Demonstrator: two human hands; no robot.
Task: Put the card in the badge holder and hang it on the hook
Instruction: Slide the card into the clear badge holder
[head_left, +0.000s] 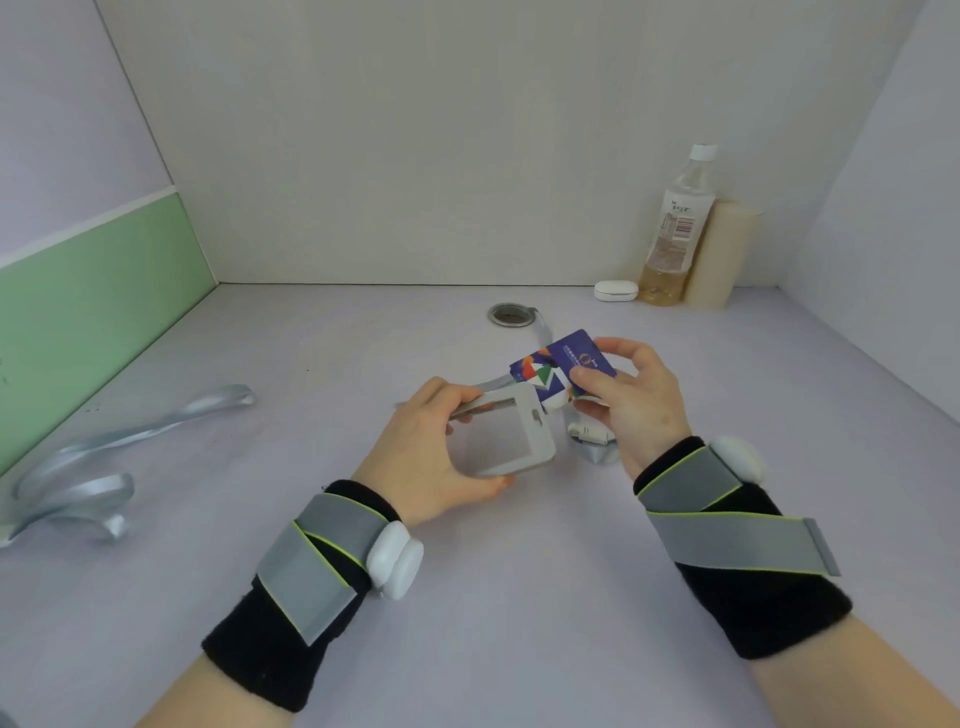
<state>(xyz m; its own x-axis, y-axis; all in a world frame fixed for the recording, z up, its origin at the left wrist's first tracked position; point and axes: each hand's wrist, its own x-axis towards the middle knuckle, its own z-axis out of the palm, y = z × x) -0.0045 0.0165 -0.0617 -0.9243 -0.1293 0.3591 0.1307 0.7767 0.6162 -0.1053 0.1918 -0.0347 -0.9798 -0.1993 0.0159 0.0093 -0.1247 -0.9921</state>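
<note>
Your two hands meet over the pale lilac counter (519, 597), both wrists wrapped in black bands with grey straps. Your left hand (431, 457) is closed around the white badge holder (506, 436), thumb along its near edge and fingers curled over its far-left edge, so the holder's clear window faces up toward you. Your right hand (636, 400), just beside it, pinches the card (558, 371) between thumb and fingers; the card is dark blue with a patch of orange, green and white shapes. Its near corner touches the far-right end of the holder, though whether it has entered the slot is hard to tell (your thumb covers part of that edge). A grey lanyard (597, 449) with a white clip trails from the holder and lies on the counter below your right hand. Beyond your hands, a round metal-rimmed hole (511, 315) sits in the counter. Farther off, past your right hand against the back wall, stand a small white case (616, 290), a clear bottle (672, 228) holding amber liquid, and a cream cylinder (719, 254) touching it. Well to the left of your left hand, a silver curved hook stand (78, 478) lies at the counter's edge beside a green panel (93, 306).
</note>
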